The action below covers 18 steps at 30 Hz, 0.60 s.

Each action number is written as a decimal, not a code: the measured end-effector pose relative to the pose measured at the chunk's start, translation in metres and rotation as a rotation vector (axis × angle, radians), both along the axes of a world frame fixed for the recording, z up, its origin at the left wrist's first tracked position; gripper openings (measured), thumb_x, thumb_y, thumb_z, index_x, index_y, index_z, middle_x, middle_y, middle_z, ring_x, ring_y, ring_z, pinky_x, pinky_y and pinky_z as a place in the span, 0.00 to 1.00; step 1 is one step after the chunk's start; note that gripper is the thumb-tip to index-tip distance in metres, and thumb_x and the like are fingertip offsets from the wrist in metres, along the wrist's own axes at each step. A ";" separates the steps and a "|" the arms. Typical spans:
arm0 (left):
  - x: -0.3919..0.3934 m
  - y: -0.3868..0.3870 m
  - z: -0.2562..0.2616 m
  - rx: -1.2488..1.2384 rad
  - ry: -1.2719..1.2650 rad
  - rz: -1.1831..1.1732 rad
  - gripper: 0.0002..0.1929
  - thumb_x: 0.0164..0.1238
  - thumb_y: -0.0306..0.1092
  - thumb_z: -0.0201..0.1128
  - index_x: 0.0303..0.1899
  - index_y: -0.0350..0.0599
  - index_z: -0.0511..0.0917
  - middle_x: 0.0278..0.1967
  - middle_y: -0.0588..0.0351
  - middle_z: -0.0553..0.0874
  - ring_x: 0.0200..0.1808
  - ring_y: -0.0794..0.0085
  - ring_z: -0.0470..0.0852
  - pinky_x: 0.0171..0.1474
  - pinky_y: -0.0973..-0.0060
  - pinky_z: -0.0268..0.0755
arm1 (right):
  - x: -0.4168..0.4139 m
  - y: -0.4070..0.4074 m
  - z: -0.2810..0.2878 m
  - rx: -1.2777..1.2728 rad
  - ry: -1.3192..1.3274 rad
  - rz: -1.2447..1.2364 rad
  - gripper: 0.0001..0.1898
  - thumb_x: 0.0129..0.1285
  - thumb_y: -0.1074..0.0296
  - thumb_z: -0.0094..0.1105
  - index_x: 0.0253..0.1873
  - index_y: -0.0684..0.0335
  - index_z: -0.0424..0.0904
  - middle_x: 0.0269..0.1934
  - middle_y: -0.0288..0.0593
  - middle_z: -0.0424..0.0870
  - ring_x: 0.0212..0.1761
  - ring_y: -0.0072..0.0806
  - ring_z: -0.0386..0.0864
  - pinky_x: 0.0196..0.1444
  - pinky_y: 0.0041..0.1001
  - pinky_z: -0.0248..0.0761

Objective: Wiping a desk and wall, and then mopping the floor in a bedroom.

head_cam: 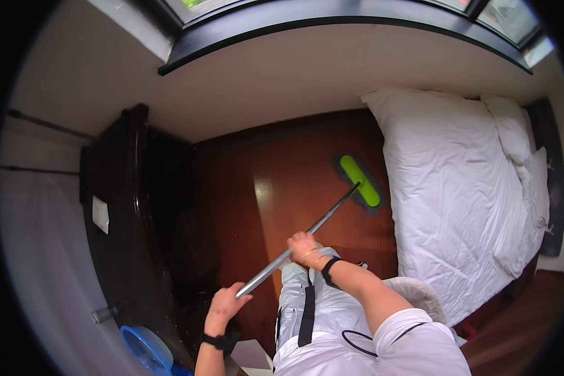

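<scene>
My left hand (228,301) is closed around the upper end of a metal mop handle (268,272). Farther down the same pole, my right hand (303,246) grips it in front of my legs. The handle slants away to the right and joins a bright green flat mop head (360,181). A grey fringed pad (371,211) shows around the edges of the head. The head lies on the reddish-brown wooden floor (291,174), a little left of the bed.
A bed with a white duvet (446,188) stands on the right. At left is a dark wooden desk (115,263) with a white packet (100,215) on it. A blue basin (148,350) and an open white box (251,356) sit at lower left. A windowsill (310,26) runs along the far wall.
</scene>
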<state>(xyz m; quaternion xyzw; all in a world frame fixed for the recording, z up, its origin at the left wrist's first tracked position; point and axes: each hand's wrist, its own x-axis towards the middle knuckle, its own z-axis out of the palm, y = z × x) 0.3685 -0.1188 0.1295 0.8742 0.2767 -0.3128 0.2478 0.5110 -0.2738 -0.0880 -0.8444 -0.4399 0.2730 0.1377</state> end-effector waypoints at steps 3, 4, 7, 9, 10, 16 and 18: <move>0.047 -0.033 -0.040 -0.172 -0.013 -0.030 0.16 0.54 0.43 0.61 0.41 0.45 0.74 0.29 0.44 0.81 0.36 0.49 0.79 0.39 0.59 0.71 | 0.028 -0.044 -0.034 -0.131 -0.169 -0.370 0.15 0.47 0.66 0.58 0.42 0.58 0.72 0.47 0.43 0.72 0.57 0.38 0.64 0.50 0.38 0.61; 0.056 -0.040 -0.046 -0.177 -0.046 -0.112 0.16 0.55 0.41 0.60 0.41 0.41 0.72 0.29 0.42 0.80 0.36 0.48 0.79 0.38 0.58 0.71 | 0.034 -0.054 -0.052 -0.116 -0.250 -0.454 0.13 0.50 0.69 0.54 0.43 0.59 0.72 0.49 0.44 0.72 0.61 0.38 0.61 0.52 0.39 0.60; 0.047 -0.036 -0.045 -0.092 -0.084 -0.128 0.15 0.55 0.38 0.61 0.40 0.39 0.71 0.28 0.40 0.80 0.35 0.49 0.79 0.37 0.59 0.72 | 0.036 -0.040 -0.043 -0.184 -0.172 -0.392 0.12 0.51 0.70 0.53 0.42 0.60 0.72 0.49 0.43 0.72 0.60 0.38 0.62 0.51 0.39 0.61; 0.029 -0.021 -0.032 -0.065 -0.028 -0.068 0.14 0.57 0.37 0.59 0.42 0.43 0.71 0.31 0.43 0.81 0.37 0.49 0.78 0.39 0.58 0.70 | 0.023 -0.026 -0.045 -0.154 -0.152 -0.219 0.13 0.49 0.67 0.56 0.41 0.57 0.73 0.47 0.43 0.74 0.58 0.40 0.63 0.50 0.40 0.60; 0.012 -0.010 -0.023 -0.046 0.000 -0.029 0.13 0.57 0.37 0.59 0.42 0.45 0.71 0.31 0.43 0.81 0.37 0.50 0.78 0.39 0.59 0.70 | 0.008 -0.009 -0.041 -0.160 -0.097 -0.136 0.11 0.49 0.67 0.55 0.40 0.56 0.74 0.43 0.42 0.76 0.57 0.40 0.64 0.49 0.41 0.60; -0.142 0.007 0.046 0.035 0.183 0.355 0.16 0.53 0.41 0.60 0.42 0.44 0.74 0.28 0.43 0.81 0.35 0.50 0.79 0.39 0.59 0.71 | -0.127 0.082 0.013 -0.096 0.132 0.329 0.09 0.54 0.66 0.48 0.38 0.54 0.77 0.40 0.38 0.78 0.51 0.34 0.68 0.49 0.50 0.57; -0.190 -0.009 0.061 0.056 0.196 0.435 0.18 0.52 0.44 0.62 0.42 0.43 0.75 0.30 0.43 0.81 0.36 0.50 0.79 0.40 0.60 0.71 | -0.159 0.096 0.028 -0.026 0.195 0.487 0.09 0.54 0.66 0.48 0.38 0.55 0.77 0.40 0.38 0.78 0.47 0.34 0.72 0.49 0.51 0.56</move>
